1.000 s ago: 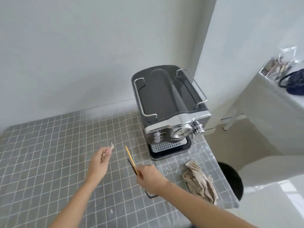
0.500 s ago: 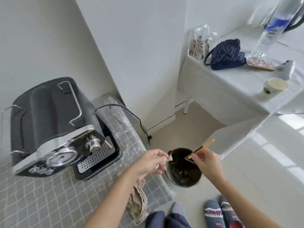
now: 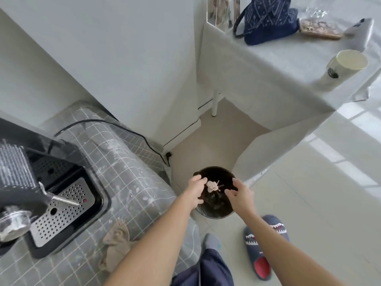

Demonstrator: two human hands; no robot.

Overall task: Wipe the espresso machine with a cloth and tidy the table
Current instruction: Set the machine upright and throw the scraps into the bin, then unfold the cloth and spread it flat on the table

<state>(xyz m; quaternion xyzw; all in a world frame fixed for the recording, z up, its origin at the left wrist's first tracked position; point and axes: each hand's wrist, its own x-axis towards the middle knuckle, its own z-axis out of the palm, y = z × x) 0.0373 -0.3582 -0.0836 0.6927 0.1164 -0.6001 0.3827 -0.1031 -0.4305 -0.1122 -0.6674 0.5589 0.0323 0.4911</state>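
Both my hands hover over a black bin (image 3: 214, 211) on the floor beside the table. My left hand (image 3: 195, 187) and my right hand (image 3: 239, 195) have their fingers spread and hold nothing. Between them, a crumpled pinkish scrap (image 3: 212, 185) and a thin stick (image 3: 218, 183) are in the air over the bin's mouth. The black and steel espresso machine (image 3: 61, 205) stands at the left on the grey grid-patterned table (image 3: 132, 182). A beige cloth (image 3: 115, 242) lies crumpled on the table near its front edge, partly behind my left forearm.
The machine's black cord (image 3: 132, 133) runs over the table's far edge down to the floor. A second table with a grey cover (image 3: 268, 75) stands at the right, bearing a navy bag (image 3: 266, 17), a cream cup (image 3: 346, 65) and a clear box. My slippered feet are next to the bin.
I have turned from the table to the bin. Both hands moved over it and opened, letting go of the scrap and the stick, which now fall toward the bin.
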